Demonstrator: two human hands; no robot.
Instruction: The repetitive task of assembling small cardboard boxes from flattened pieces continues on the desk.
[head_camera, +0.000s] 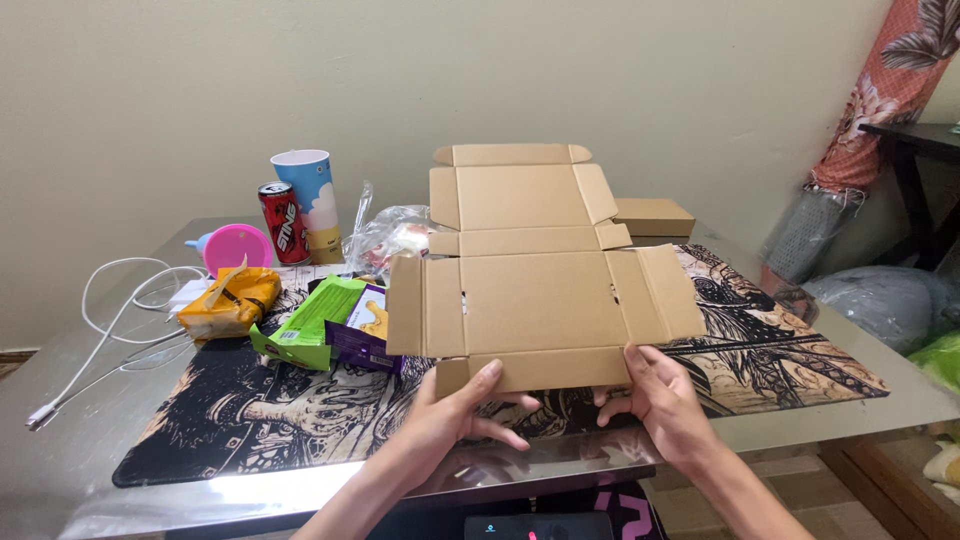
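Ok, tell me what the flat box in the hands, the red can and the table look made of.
Flat box: brown corrugated cardboard, matte, with die-cut flaps and creases. Red can: likely aluminium, glossy printed skin, metal rim. Table: probably polished metal or glass; it mirrors light and the left hand. Right hand grips the box edge.

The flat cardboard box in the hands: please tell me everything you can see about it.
The box is plain brown corrugated cardboard, unfolded into a flat die-cut sheet with creases, side flaps, small slots and a tabbed lid panel at the far end. It is held tilted up above the printed mat, its near edge lowest. The left hand and the right hand grip its near flap, thumbs on top. Nothing else visibly touches it.
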